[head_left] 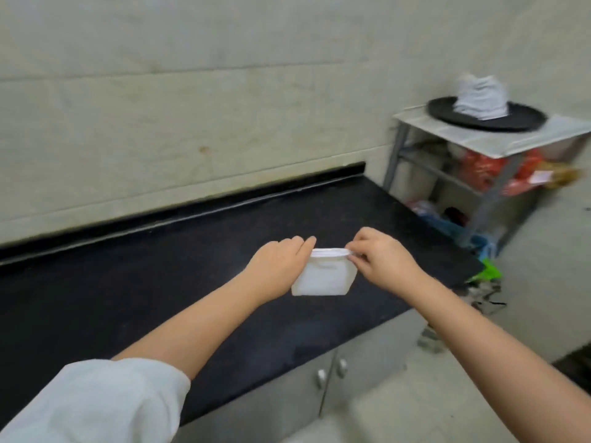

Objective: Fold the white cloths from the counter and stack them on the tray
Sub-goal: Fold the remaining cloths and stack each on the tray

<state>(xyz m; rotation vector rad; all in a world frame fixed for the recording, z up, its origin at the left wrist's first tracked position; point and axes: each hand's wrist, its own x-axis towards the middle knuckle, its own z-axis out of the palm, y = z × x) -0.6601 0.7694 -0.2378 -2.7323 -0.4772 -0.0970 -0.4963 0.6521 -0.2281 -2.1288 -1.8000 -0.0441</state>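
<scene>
Pinching a folded white cloth (323,278) at its top corners above the black counter (160,282), left hand (278,262) and right hand (382,259) grip it; right of the counter, a stack of cloths (479,97) sits on the tray (518,119).

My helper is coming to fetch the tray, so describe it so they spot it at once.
Past the right end of the black counter stands a grey metal rack. On its top shelf sits the tray: round, black, with a stack of folded white cloths on it.

two hands: left hand (277,263), right hand (382,257). one folded white cloth (323,279) held. one stack of cloths (479,97) on one black tray (518,118) at two o'clock.
</scene>
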